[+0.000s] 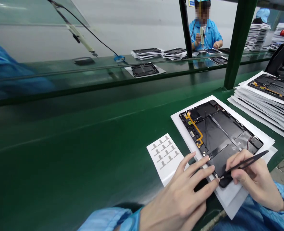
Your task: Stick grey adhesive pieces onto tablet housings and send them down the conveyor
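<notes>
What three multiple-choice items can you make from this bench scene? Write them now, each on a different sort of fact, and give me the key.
1. Where does the white card of grey T-shaped pieces lie relative to the open tablet casing?
A. Under it
B. Left of it
C. On top of it

2. What colour is the flat cable on the casing?
A. Blue
B. White
C. Amber-yellow

3. What is the right hand doing?
A. Pinching black tweezers
B. Lying flat and empty
C. Gripping a screwdriver

Key:
1. B: the card sits on the green bench beside the casing.
2. C: the cable shows amber-yellow against the black casing.
3. A: the tweezers are held like a pen, tips at the casing's lower edge.
</notes>
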Action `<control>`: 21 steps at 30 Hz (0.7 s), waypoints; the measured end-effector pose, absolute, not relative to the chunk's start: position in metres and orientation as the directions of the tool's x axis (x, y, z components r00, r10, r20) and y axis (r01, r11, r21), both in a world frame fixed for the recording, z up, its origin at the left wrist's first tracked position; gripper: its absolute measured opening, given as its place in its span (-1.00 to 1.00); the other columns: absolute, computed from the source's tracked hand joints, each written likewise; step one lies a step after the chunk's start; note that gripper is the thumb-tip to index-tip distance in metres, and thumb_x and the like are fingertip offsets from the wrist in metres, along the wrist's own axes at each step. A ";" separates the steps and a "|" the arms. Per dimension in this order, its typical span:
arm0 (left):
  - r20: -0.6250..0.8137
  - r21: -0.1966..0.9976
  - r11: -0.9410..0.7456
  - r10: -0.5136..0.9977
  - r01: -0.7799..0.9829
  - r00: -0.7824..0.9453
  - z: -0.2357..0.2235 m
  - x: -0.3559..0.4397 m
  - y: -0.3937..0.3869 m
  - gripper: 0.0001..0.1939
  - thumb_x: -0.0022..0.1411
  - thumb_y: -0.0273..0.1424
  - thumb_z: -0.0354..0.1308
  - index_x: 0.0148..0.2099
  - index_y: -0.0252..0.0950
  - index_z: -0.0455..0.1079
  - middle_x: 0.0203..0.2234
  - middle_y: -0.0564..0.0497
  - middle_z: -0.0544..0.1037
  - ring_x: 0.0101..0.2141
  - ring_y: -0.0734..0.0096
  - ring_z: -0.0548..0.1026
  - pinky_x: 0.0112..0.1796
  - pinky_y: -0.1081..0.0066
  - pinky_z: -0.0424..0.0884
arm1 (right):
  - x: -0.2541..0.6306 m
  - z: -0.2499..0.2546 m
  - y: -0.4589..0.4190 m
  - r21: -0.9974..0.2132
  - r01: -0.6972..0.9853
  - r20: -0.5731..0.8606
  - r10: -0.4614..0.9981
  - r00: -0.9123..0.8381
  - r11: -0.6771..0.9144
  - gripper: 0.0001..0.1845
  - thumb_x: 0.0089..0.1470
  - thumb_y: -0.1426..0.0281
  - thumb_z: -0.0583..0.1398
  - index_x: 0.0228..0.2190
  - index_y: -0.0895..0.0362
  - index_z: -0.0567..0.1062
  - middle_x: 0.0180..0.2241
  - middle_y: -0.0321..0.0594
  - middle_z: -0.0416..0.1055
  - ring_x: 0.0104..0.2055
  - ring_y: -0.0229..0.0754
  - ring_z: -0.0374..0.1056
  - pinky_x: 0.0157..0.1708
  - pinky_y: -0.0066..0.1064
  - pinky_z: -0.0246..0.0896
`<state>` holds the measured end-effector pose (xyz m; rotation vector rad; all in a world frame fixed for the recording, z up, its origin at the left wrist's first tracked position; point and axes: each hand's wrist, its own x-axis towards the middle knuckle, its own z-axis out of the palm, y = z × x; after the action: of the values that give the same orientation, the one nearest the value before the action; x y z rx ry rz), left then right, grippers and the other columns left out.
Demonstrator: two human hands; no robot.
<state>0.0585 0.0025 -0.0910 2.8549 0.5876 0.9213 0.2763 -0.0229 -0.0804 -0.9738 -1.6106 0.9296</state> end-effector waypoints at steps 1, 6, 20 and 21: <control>0.547 0.196 -0.922 0.385 0.334 0.743 -0.091 0.059 0.002 -0.66 0.20 -0.57 -0.09 -0.03 -0.32 0.38 -0.08 -0.15 0.50 0.13 0.11 0.30 0.19 -0.04 -0.01 | 0.276 -0.080 -0.023 -0.909 0.158 0.356 0.916 -0.184 0.385 -0.86 0.26 0.34 0.12 -0.35 0.11 0.39 -0.39 -0.26 0.38 -0.43 -0.27 0.35 -0.49 -0.51 0.26; 0.547 0.198 -0.921 0.389 0.337 0.742 -0.092 0.059 0.002 -0.67 0.23 -0.56 -0.09 -0.03 -0.32 0.38 -0.09 -0.14 0.50 0.13 0.13 0.30 0.21 0.00 -0.06 | 0.276 -0.079 -0.024 -0.908 0.188 0.333 0.917 -0.221 0.375 -0.86 0.26 0.34 0.12 -0.34 0.10 0.39 -0.37 -0.26 0.39 -0.50 -0.30 0.29 -0.56 -0.51 0.16; 0.531 0.219 -0.899 0.435 0.378 0.727 -0.086 0.061 0.002 -0.63 0.23 -0.58 -0.10 0.02 -0.24 0.35 -0.11 -0.04 0.53 0.12 0.23 0.31 0.23 0.16 -0.11 | 0.272 -0.091 -0.027 -0.954 -0.013 0.298 0.951 -0.079 0.298 -0.92 0.27 0.36 0.13 -0.31 0.08 0.36 -0.37 -0.31 0.33 -0.60 -0.43 0.22 -0.68 -0.60 0.05; 0.530 0.216 -0.901 0.432 0.377 0.729 -0.086 0.061 0.002 -0.63 0.24 -0.58 -0.10 0.02 -0.24 0.36 -0.11 -0.04 0.53 0.11 0.23 0.32 0.23 0.16 -0.12 | 0.272 -0.091 -0.027 -0.954 -0.006 0.300 0.951 -0.075 0.300 -0.92 0.26 0.37 0.13 -0.32 0.08 0.36 -0.38 -0.32 0.33 -0.60 -0.42 0.22 -0.66 -0.60 0.08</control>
<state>0.0607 0.0020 -0.0861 2.8336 0.6647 0.9043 0.2716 -0.0273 -0.0911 -0.9477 -1.3966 1.0308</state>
